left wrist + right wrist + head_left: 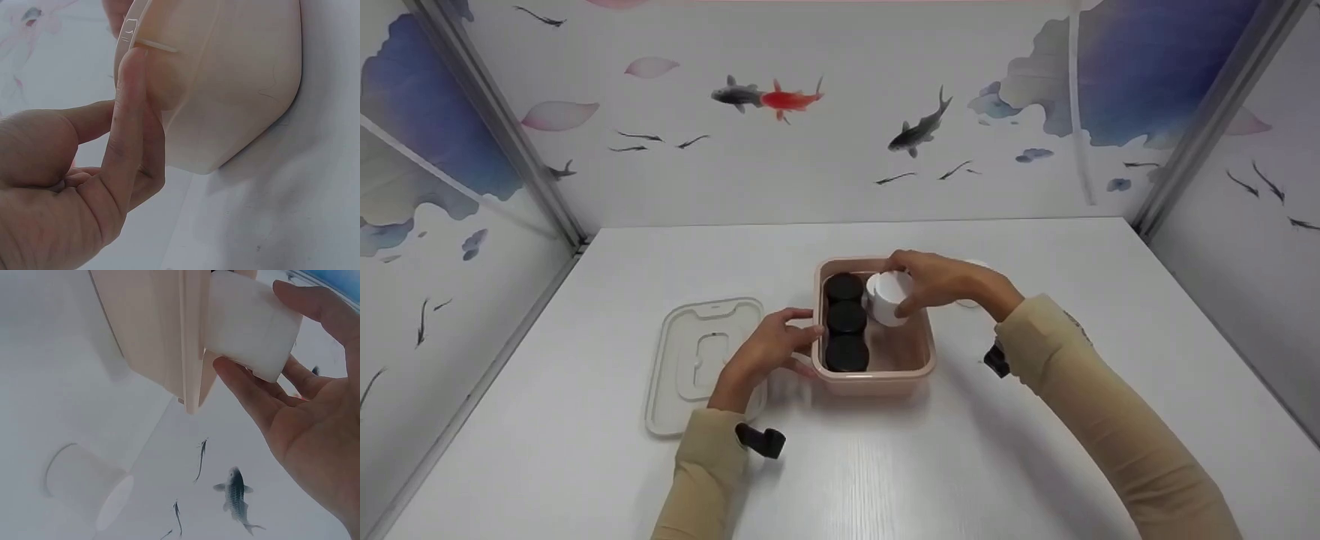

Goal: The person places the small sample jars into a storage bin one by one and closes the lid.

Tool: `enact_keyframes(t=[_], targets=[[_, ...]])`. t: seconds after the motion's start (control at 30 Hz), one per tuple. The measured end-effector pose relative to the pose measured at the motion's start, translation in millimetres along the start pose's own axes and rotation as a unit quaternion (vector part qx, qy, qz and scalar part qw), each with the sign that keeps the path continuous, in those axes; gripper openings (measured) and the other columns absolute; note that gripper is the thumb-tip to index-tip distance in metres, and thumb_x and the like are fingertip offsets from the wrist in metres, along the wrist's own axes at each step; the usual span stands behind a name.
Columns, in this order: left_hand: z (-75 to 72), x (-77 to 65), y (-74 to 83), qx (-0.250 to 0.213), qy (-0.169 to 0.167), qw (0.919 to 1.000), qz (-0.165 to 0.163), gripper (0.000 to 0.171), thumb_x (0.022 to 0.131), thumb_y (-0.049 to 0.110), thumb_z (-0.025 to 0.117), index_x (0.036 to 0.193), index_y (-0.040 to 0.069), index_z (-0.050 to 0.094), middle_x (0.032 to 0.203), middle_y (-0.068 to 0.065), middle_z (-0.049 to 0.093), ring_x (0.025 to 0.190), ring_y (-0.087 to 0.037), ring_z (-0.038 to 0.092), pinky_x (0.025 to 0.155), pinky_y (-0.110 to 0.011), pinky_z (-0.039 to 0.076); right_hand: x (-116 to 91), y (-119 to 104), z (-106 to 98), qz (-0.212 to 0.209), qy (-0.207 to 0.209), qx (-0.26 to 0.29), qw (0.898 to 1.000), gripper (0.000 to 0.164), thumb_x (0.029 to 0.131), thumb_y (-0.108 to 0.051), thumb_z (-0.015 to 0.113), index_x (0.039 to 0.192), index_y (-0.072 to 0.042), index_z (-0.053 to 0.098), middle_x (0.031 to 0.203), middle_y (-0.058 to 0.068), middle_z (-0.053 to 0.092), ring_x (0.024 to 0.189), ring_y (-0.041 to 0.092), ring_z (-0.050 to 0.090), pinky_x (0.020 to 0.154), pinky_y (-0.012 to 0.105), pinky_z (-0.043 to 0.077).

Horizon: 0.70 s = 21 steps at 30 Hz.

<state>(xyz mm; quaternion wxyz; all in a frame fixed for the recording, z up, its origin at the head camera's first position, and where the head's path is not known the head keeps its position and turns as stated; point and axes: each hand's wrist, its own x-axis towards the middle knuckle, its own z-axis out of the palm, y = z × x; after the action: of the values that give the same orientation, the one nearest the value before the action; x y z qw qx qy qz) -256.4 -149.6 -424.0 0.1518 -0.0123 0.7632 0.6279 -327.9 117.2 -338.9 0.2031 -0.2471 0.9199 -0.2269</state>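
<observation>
A pink plastic storage box (877, 382) stands on the table. My left hand (769, 349) holds its left side, thumb at the rim and fingers against the outer wall; the left wrist view shows a finger (132, 73) just under the rim. Along the box's left side, three black-topped round containers (846, 319) sit in a row. My right hand (941, 281) grips a white cylindrical jar (894, 298) between thumb and fingers, tilted at the box's opening. Another white piece (871, 289) shows partly behind it inside the box; its kind is hidden.
A pale rectangular lid (675, 375) lies on the table left of the box, partly under the left forearm. Another white cylindrical container (84, 481) stands right of the box, mostly hidden behind the right hand in the head view. Printed panels (840, 172) enclose the table's back and sides.
</observation>
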Motion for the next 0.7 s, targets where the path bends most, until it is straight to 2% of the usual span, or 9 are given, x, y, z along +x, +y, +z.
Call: enact_keyframes(t=[0.23, 0.47, 0.6, 0.7], targets=[[0.8, -0.8, 1.9, 0.005, -0.005, 1.0000, 0.005, 0.054, 0.101, 0.021, 0.062, 0.148, 0.004, 0.043, 0.119, -0.018, 0.071, 0.098, -0.024, 0.072, 0.067, -0.038, 0.067, 7.4, -4.1, 2.1, -0.003, -0.015, -0.047, 0.999, 0.066, 0.082, -0.020, 0.081, 0.139, -0.009, 0.051, 0.140, 0.014, 0.053, 0.127, 0.031, 0.052, 0.114, 0.051, 0.046], [1.0, -0.8, 0.9, 0.007, -0.003, 0.9999, 0.007, 0.055, 0.100, 0.021, 0.063, 0.148, 0.003, 0.044, 0.117, -0.018, 0.072, 0.097, -0.024, 0.072, 0.066, -0.037, 0.066, 10.2, -5.2, 11.2, 0.000, -0.017, -0.059, 0.998, 0.068, 0.080, -0.017, 0.084, 0.140, -0.008, 0.052, 0.140, 0.018, 0.048, 0.128, 0.033, 0.052, 0.113, 0.051, 0.048], [0.5, -0.1, 0.0, 0.013, -0.002, 0.9999, 0.008, 0.055, 0.100, 0.021, 0.063, 0.148, 0.004, 0.044, 0.116, -0.018, 0.072, 0.097, -0.023, 0.072, 0.067, -0.036, 0.066, 11.4, -7.9, 18.7, -0.007, -0.008, -0.062, 0.998, 0.087, 0.076, -0.006, 0.085, 0.151, -0.020, 0.042, 0.142, 0.017, 0.049, 0.128, 0.031, 0.054, 0.108, 0.049, 0.052], [0.5, 0.3, -0.3, 0.015, -0.002, 0.9998, 0.010, 0.055, 0.100, 0.021, 0.063, 0.148, 0.003, 0.044, 0.116, -0.019, 0.072, 0.098, -0.024, 0.072, 0.067, -0.036, 0.066, 12.9, -11.8, 25.0, -0.011, -0.004, -0.071, 0.997, 0.086, 0.073, 0.000, 0.085, 0.148, -0.017, 0.048, 0.147, 0.014, 0.046, 0.128, 0.028, 0.053, 0.105, 0.045, 0.053]])
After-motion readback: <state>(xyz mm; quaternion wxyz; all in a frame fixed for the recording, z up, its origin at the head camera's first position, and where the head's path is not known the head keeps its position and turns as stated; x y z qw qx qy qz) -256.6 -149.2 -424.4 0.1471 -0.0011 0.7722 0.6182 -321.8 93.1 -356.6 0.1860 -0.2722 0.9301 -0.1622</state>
